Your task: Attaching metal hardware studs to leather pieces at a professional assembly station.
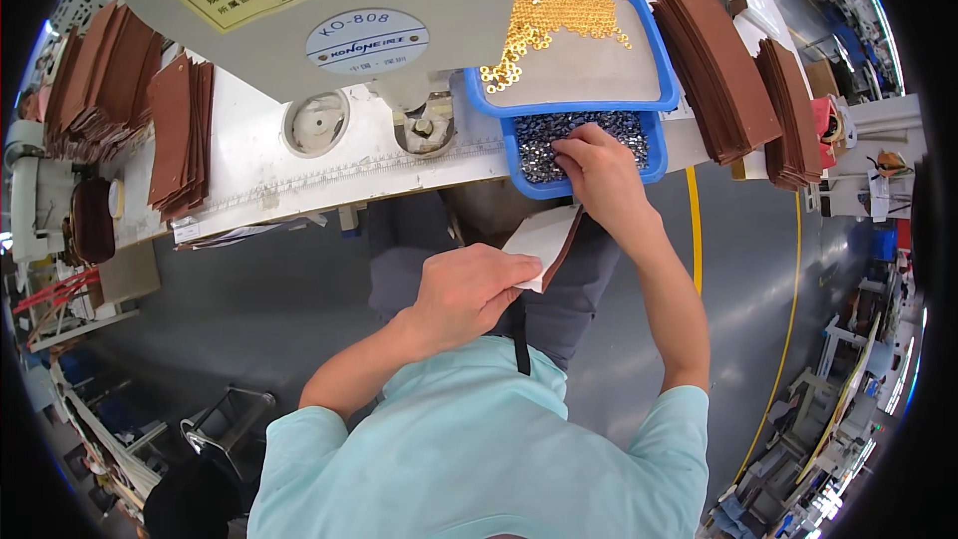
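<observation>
My left hand [467, 284] pinches a flat brown leather-like piece with a white face [529, 243] between thumb and fingers. It is held in front of the table edge, above my lap. My right hand [605, 180] reaches over the near blue tray [655, 162], its thumb and fingertips drawn together among small dark shiny metal parts [537, 145]. Whatever lies between those fingertips is too small to make out. Directly behind, a larger blue tray [599, 75] overlaps the near one and holds many small gold rings [574, 12], gathered toward its far side and left.
A grey machine head [289, 5] hangs over the white table [299, 180], left of the trays. Brown piece stacks stand at left [180, 130] and right [714, 80]. Another brown stack [788, 115] sits farther right. A metal-framed stool [230, 429] is behind me, left.
</observation>
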Available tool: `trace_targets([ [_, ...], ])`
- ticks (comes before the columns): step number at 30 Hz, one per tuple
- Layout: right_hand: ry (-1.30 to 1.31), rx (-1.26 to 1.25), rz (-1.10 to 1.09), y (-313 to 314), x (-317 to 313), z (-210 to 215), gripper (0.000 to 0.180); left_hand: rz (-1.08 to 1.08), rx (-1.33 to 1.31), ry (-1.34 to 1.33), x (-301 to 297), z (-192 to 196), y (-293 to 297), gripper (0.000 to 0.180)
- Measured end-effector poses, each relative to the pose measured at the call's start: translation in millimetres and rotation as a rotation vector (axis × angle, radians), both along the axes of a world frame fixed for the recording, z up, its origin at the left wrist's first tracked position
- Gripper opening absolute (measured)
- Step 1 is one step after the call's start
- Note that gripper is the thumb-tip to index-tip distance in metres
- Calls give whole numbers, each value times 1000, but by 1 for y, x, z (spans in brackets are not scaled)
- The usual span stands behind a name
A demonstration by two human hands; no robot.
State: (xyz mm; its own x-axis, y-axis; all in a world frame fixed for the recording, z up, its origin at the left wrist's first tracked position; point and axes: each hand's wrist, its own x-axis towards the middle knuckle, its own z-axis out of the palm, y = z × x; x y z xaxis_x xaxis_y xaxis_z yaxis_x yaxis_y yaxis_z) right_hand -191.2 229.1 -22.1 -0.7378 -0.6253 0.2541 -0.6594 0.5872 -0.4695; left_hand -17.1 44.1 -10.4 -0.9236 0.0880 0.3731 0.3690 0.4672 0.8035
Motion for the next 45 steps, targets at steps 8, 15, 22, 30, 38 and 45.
trace_targets([
  [8,169,-34,-38,2,-2,-5,10,14,-62,551,-5,-2,-4,24],
  [15,-637,-393,-143,22,47,45,8,-56,-82,579,1,-2,-10,24],
  [22,-1306,-413,268,35,80,71,11,-124,-156,663,1,2,-10,20],
  [30,-1626,-395,190,31,83,64,10,-132,-182,670,8,5,-8,17],
  [38,-1568,-467,100,27,96,64,10,-110,-212,658,10,5,-13,18],
  [45,-313,-256,253,22,130,66,18,-79,-215,619,7,5,-11,21],
])
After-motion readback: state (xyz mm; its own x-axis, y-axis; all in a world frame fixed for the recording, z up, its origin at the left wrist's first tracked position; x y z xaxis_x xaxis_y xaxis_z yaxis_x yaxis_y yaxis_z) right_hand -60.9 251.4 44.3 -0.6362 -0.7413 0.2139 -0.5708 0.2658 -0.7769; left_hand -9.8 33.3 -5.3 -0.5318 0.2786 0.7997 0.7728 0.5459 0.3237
